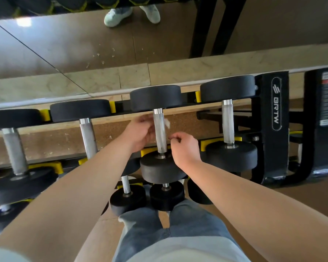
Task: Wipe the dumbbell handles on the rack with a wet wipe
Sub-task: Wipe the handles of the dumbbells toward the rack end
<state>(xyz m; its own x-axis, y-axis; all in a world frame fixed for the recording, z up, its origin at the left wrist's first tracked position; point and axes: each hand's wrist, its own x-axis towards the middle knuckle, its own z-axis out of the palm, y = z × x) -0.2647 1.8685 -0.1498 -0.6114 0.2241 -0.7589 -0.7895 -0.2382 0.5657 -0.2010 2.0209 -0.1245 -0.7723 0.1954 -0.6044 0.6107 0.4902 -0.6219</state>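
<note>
Several black dumbbells with knurled silver handles lie across the top tier of a black and yellow rack. My left hand is curled against the left side of the third dumbbell's handle. A white wet wipe shows as a small blurred scrap on the right of that handle; my left hand seems to hold it round the bar. My right hand hovers just right of the handle's lower end, fingers loosely curled, and holds nothing that I can see.
Neighbouring handles stand to the left and right. Smaller dumbbells lie on the lower tier near my legs. A mirror runs behind the rack above a marble ledge and reflects shoes and the floor.
</note>
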